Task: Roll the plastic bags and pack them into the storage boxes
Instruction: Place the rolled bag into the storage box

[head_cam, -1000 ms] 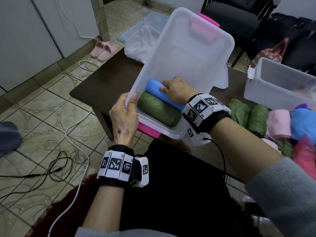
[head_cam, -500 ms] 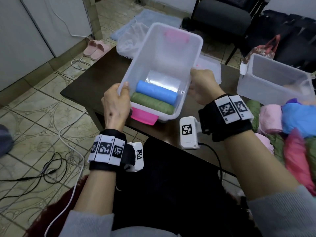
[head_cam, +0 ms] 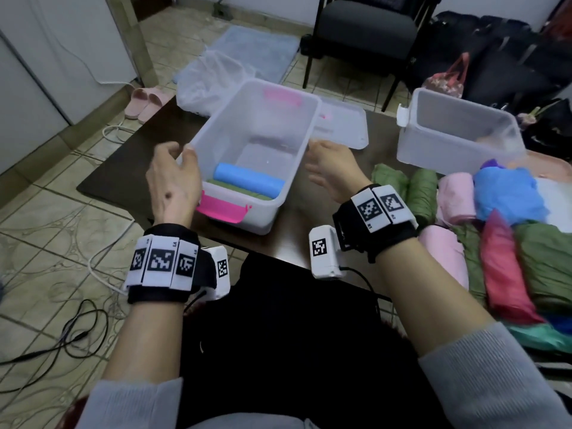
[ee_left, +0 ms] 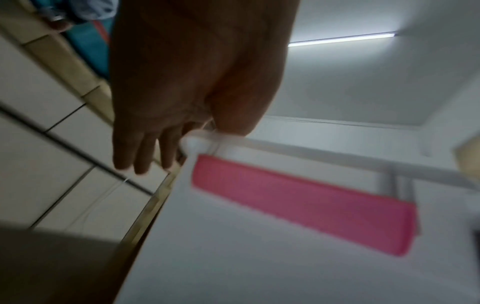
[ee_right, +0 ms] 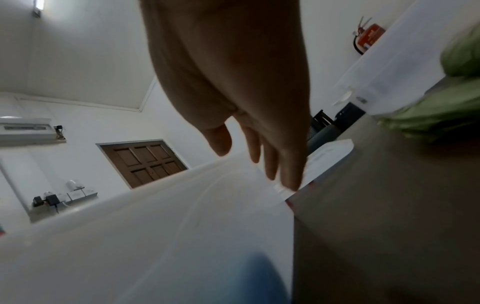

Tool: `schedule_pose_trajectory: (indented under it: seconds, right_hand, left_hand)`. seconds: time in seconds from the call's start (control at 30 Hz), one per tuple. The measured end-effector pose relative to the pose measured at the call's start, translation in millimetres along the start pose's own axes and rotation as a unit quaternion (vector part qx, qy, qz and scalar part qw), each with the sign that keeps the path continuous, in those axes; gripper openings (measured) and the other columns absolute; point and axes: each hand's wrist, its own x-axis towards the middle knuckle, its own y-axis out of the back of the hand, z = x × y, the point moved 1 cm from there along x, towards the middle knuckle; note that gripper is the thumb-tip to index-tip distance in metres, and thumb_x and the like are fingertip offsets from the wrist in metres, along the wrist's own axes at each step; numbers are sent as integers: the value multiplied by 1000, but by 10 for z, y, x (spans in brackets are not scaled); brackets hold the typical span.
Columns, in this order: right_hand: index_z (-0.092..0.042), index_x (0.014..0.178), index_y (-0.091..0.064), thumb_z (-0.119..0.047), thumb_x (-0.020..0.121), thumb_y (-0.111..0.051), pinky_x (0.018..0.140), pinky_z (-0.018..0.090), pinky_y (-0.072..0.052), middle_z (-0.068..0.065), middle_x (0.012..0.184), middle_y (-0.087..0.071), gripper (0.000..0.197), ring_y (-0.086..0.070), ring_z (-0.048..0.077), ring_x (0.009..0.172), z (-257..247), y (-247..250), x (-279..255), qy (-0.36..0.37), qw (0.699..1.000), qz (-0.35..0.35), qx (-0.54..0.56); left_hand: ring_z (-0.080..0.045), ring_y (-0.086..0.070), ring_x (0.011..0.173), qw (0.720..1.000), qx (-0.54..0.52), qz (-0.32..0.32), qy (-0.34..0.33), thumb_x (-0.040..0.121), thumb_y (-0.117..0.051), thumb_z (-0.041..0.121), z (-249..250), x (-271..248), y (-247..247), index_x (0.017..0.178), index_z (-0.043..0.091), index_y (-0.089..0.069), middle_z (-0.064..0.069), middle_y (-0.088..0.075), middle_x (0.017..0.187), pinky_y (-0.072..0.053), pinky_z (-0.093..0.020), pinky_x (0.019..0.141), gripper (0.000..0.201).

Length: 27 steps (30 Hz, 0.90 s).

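Note:
A clear storage box (head_cam: 291, 156) with pink latches (head_cam: 221, 209) stands flat on the dark table (head_cam: 130, 168). Inside it, at the near end, a rolled blue bag (head_cam: 247, 181) lies against a rolled green bag (head_cam: 238, 191). My left hand (head_cam: 179, 156) is at the box's left rim, thumb touching the rim, fingers straight down outside the wall (ee_left: 259, 267). My right hand (head_cam: 325, 168) hovers just off the box's right wall (ee_right: 155, 236), fingers relaxed and holding nothing.
A second clear box (head_cam: 458, 131) stands at the back right, a lid (head_cam: 340, 125) between the boxes. Green rolls (head_cam: 405, 187), pink (head_cam: 455, 196), blue (head_cam: 507, 190) and red bags (head_cam: 504, 274) are piled at the right. A chair (head_cam: 365, 29) stands behind; cables (head_cam: 77, 329) trail on the floor.
The box went from tilted up in my hands to flat on the table. My right hand left the blue roll and moved to the right wall. Both hands loosened.

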Motion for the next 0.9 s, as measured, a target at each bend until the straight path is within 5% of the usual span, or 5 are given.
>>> schedule_pose_trajectory:
  seconds: [0.17,0.27,0.43,0.67,0.9]
  right_hand:
    - [-9,132,-48,-17,90,-53,106,35,-37,12,134,-50,43,-48,25,124,182,604,-40,58,966,132,-214]
    - [-14,127,-55,-29,84,-49,106,39,-36,16,130,-52,46,-46,33,123,267,1046,-162,28,918,191,-348]
    - [-3,131,-41,-14,89,-47,99,42,-37,26,134,-39,43,-42,41,121,557,1713,-390,-88,846,202,-486]
    - [5,125,-48,-23,95,-41,99,37,-37,26,127,-51,42,-47,40,119,784,1776,-642,-105,822,116,-548]
    - [0,132,-38,-33,89,-54,87,33,-40,25,129,-48,57,-40,35,124,784,1450,-558,-107,869,95,-474]
  left_hand:
    - [-28,-41,126,952,-5,97,-291,90,-46,17,485,-555,-135,125,2,-49,-16,-48,132,-27,-28,106,39]
    - [-27,-43,126,924,-57,-75,-370,92,-46,19,736,-971,-566,127,3,-50,-15,-50,132,-26,-26,105,39]
    - [-24,2,146,865,152,-364,-311,98,-36,44,527,-1427,-1434,148,17,-20,-11,-5,158,0,-38,117,60]
    - [-23,13,145,820,283,-381,-320,98,-26,51,150,-1436,-1819,151,23,-8,-6,8,159,9,-42,115,63]
    - [-22,10,146,820,262,-394,-323,99,-28,46,133,-1411,-1828,151,23,-12,-5,5,159,8,-40,115,59]
